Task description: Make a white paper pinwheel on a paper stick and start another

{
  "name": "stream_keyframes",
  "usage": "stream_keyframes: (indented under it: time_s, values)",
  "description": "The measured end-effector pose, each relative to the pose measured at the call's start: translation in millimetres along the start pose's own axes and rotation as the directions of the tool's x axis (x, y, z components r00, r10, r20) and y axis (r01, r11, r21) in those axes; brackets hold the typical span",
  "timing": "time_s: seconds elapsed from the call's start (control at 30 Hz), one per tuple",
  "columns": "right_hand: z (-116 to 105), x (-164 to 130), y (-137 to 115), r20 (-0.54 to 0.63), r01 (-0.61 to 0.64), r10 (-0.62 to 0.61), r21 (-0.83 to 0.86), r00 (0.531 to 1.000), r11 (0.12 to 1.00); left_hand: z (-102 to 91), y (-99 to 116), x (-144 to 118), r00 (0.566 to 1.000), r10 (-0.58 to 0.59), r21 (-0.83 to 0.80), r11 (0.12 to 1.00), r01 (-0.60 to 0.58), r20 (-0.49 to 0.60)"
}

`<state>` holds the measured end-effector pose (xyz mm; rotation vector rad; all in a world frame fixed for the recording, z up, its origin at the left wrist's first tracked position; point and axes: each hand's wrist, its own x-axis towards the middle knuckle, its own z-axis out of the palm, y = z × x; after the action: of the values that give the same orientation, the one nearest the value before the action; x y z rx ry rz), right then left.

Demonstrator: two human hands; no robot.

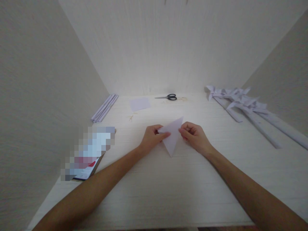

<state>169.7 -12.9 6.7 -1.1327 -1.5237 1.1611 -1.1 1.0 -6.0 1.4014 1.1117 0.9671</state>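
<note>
A white sheet of paper (173,133), folded into a triangle, is held just above the table in the middle of the head view. One point faces down toward me and another points up to the right. My left hand (155,136) grips its left side, with the thumb lying across the front and the fingers behind. At the right edge, my right hand (192,134) pinches the paper between thumb and curled fingers. Part of the right fingers is hidden behind the thumb.
Scissors (169,97) and a flat paper sheet (140,104) lie at the back. Rolled paper sticks (105,108) rest at the left, above a phone (92,157). Several paper pinwheel-like pieces on sticks (240,99) lie at the right. Walls enclose the table (154,192).
</note>
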Motion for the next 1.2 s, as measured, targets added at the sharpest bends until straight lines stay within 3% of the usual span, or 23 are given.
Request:
stream_keyframes:
  time_s: [0.07, 0.17, 0.3, 0.47, 0.67, 0.83, 1.1, 1.17, 1.2]
  values:
    - [0.5, 0.2, 2.0, 0.01, -0.004, 0.004, 0.016, 1.0, 1.0, 0.5, 0.0, 1.3, 0.996, -0.018, -0.125, 0.992, 0.007, -0.086]
    - [1.8, -0.4, 5.5, 0.029, -0.005, 0.004, 0.025, 1.0, 1.0, 1.8, 0.1, 1.9, 0.992, -0.053, -0.303, 0.953, 0.015, -0.118]
    - [2.6, -2.2, 4.9, 0.07, -0.02, 0.019, 0.014, 0.997, 1.0, 3.8, 0.4, 1.1, 0.984, -0.108, -0.391, 0.919, 0.045, -0.141]
    - [3.6, -4.5, -1.6, 0.134, -0.06, 0.072, -0.091, 0.988, 0.994, 5.2, 1.0, 0.4, 0.986, -0.117, -0.339, 0.938, 0.07, -0.119]
    - [6.0, -6.6, -1.1, -0.02, -0.066, 0.064, -0.118, 0.998, 0.991, 6.8, 5.6, -2.4, 0.998, -0.064, -0.193, 0.979, 0.059, -0.021]
    - [6.8, -5.8, 1.1, -0.068, -0.019, 0.006, -0.191, 0.998, 0.981, 9.6, 11.1, -4.3, 0.996, -0.041, -0.087, 0.995, 0.048, 0.081]
    - [-8.3, 7.1, 11.1, 0.064, -0.014, 0.018, -0.061, 0.998, 0.998, 6.0, 10.1, -0.8, 1.0, -0.006, -0.172, 0.985, 0.002, -0.026]
    - [-18.8, 20.5, 9.9, 0.07, -0.005, 0.019, -0.187, 0.997, 0.982, 5.2, 9.8, -0.3, 0.999, -0.011, -0.201, 0.98, 0.001, -0.047]
    - [-24.6, 29.9, 8.6, 0.085, 0.022, 0.008, -0.344, 0.996, 0.939, 4.9, 10.2, -0.2, 0.999, -0.016, -0.214, 0.977, 0.004, -0.051]
